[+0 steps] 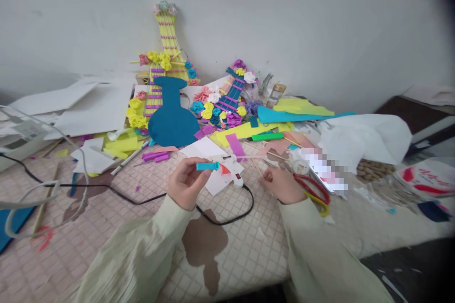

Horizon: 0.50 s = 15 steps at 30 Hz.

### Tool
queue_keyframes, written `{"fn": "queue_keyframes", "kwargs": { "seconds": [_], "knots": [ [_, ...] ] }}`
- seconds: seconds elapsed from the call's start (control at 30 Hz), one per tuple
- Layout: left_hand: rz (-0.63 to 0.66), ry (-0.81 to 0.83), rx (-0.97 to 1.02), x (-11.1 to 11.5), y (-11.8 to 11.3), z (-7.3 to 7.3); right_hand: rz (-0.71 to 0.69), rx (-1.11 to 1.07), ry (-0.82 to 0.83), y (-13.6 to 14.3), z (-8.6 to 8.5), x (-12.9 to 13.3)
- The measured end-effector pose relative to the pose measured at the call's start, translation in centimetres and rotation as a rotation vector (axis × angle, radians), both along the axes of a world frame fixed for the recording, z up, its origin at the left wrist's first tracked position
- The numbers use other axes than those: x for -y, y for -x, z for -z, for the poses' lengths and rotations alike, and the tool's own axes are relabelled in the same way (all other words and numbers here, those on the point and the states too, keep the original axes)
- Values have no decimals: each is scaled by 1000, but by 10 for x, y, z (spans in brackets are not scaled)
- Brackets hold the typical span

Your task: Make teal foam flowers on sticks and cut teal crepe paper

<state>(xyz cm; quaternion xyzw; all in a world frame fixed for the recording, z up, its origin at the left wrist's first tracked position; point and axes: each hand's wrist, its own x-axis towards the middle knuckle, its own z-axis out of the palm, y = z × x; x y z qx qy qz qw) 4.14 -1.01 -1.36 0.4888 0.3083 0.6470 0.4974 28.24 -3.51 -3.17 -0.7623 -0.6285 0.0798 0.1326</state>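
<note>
My left hand (188,183) pinches a small folded strip of bright blue craft material (207,166) between thumb and fingers, held above the table. To the right, my right hand (282,184) is low over the tabletop with its fingers closed on a thin wooden stick (257,167); its fingertips are partly hidden. Between the hands a white hot glue gun (237,178) lies on white paper (214,184), a clear glue stick (249,157) jutting from its back. Red-and-yellow-handled scissors (314,188) rest beside my right wrist.
A dark blue vase-shaped cutout (174,125) leans among decorated craft pieces (232,92) by the wall. A black cord (131,202) crosses the table. A phone (323,170), a white bag (366,137) and a green strip (267,137) lie right. White boards (95,106) are stacked left.
</note>
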Motion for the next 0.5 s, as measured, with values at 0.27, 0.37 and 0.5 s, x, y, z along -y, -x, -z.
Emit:
{"fn": "queue_keyframes", "kwargs": {
  "seconds": [0.27,0.37,0.5],
  "knots": [
    [103,17,43,-2,2,4,-11,10,29,3,4,7],
    [129,114,137,-5,1,5,17,10,-13,-2,-3,21],
    [142,305,274,-5,0,2,70,-185,-174,0,-16,34]
  ]
}}
